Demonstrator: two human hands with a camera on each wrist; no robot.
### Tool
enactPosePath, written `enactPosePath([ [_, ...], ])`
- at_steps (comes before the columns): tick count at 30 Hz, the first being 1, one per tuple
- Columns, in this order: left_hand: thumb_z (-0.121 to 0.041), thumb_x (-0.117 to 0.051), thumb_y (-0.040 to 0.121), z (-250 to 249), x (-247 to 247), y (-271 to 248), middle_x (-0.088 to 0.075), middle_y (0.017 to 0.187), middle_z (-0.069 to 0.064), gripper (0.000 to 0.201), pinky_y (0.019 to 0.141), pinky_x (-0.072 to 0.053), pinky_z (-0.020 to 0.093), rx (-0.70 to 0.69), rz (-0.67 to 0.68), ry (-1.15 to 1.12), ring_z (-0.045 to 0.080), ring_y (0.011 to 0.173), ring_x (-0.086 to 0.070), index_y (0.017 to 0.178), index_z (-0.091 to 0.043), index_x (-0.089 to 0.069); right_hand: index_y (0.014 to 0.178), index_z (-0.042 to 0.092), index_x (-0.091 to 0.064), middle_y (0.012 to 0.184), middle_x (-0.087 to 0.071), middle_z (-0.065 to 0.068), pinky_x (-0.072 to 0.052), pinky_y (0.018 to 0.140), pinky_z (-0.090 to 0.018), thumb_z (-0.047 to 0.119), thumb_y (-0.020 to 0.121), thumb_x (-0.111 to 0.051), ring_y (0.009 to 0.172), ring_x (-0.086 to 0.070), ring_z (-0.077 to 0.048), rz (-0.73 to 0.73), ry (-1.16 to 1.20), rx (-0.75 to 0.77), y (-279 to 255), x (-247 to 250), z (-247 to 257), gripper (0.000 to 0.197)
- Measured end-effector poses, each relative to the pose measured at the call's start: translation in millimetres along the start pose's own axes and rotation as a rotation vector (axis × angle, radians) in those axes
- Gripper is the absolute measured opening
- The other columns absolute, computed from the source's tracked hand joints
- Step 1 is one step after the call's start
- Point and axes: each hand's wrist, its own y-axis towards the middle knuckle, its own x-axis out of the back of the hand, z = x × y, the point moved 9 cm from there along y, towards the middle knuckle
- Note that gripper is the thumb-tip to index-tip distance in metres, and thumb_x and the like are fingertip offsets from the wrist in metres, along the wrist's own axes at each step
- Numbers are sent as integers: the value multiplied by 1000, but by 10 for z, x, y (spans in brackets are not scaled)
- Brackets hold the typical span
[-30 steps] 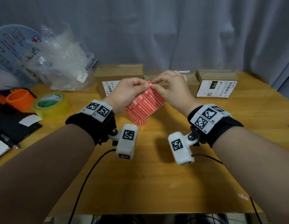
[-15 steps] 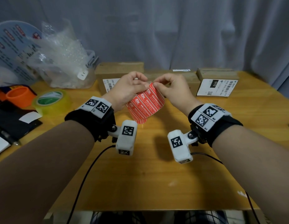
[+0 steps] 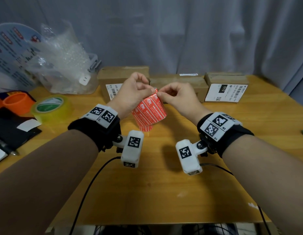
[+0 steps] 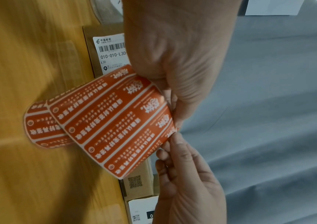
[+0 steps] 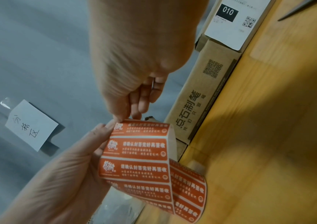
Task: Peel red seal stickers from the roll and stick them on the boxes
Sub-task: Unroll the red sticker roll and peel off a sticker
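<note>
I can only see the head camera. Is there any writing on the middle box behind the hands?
Observer: Yes. The right wrist view shows large printed characters and a QR code on the front of the middle brown cardboard box.
Operator: Where is the left hand grabbing the sticker roll?
Observer: The left hand pinches the top edge of the red seal sticker strip, seen from the left wrist.
Operator: What's the other hand doing?
Observer: The right hand's fingers pinch the strip's corner, beside the left thumb.
Operator: Anything on the curtain?
Observer: A white handwritten paper note.
</note>
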Motion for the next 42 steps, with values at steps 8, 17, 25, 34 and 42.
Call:
enactPosePath([
  [8,-1,-64,85,-49,-42,11,-70,83,8,29,77,-54,41,-52,16,46,25,75,-66,86,-19,-42,86,6,-70,78,-67,-1,-57,73,-28,18,81,-72,75,-63,-14,-29,35,4,3,9,9,14],
  [17,-2,-65,84,-89,-79,-14,-72,90,12,31,81,-54,48,-61,49,109,35,86,-67,88,-21,-41,92,5,-71,83,-70,-3,-56,72,-21,20,84,-68,79,-67,-15,-15,-35,24,6,16,5,17],
  [25,-1,-61,86,-149,-110,-11,-67,76,0,30,75,-55,33,-123,17,265,20,78,-67,85,-23,-40,94,4,-73,79,-69,1,-53,68,-13,19,87,-64,72,-64,-5,-4,-24,29,-15,-26,43,18],
  [34,0,-58,88,-223,-163,-55,-64,77,-1,27,74,-55,32,-156,33,348,21,82,-66,83,-20,-40,77,14,-69,76,-68,1,-56,73,-21,8,84,-66,70,-65,-6,-2,150,-59,-10,6,-76,9],
  [42,-47,-71,74,-162,-154,-37,-70,91,-12,29,87,-54,41,-37,5,512,10,85,-66,87,-21,-68,76,11,-67,77,-68,-5,-54,65,-16,6,84,-65,69,-65,-8,-46,295,-112,-21,52,-108,9],
])
